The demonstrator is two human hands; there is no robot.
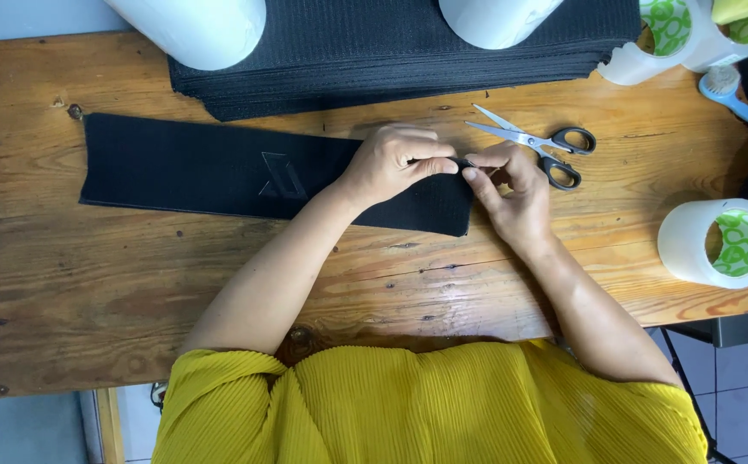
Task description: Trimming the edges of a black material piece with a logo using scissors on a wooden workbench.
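Fabric is the thing in hand: a long black strip (245, 172) lies flat along the wooden worktop (90, 275), with a faint angular mark pressed into it near the middle. Both hands meet at its right end. The left hand (391, 163) rests on top of the strip, thumb and forefinger pinched together on the upper right corner. The right hand (511, 193) comes in from beside the end, its fingertips closed on that same corner, touching the left ones. By the look of it, the step is fine work on that corner edge, picking or folding something small; whatever follows calls for a steady pinch and the strip kept flat. Scissors (537, 142) with black handles lie just beyond the right hand, blades parted. Behind the strip sits a stack of black pieces (391, 51), with white rolls (198, 30) above it. Tape rolls (717, 243) with green cores stand to the right, near a blue-handled brush (726, 86).
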